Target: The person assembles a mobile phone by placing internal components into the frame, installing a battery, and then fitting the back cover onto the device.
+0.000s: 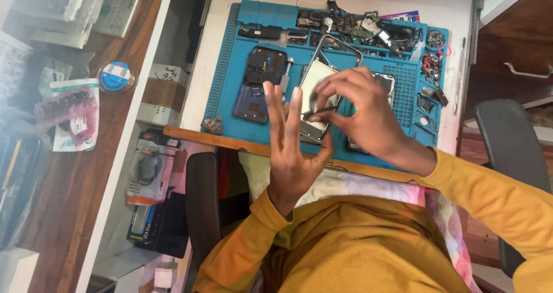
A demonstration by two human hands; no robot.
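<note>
- Far left: wooden shelf [75, 172] with a blue-topped round tin [115, 76], a pink bag of small parts [72, 111], clear packets above.
- Blue work mat [230, 91] on the white desk [199, 80]; a dark phone back frame [260, 83] lies on the mat's left part.
- Left hand [291, 149] is raised upright, fingers spread; thumb side touches the lower edge of the opened phone [314, 91]. Not clamped on anything that I can see.
- Opened phone sits mid-mat, light inner face up, tilted, just right of the dark frame.
- Right hand [360, 111] is over the phone, fingers pinched together on thin dark tweezers [319, 112], tips on the phone's inner face.
- Top right of the mat: pile of loose phone parts [368, 28], small screws and bits in the side trays.
- Far right: grey chair back [510, 137].
</note>
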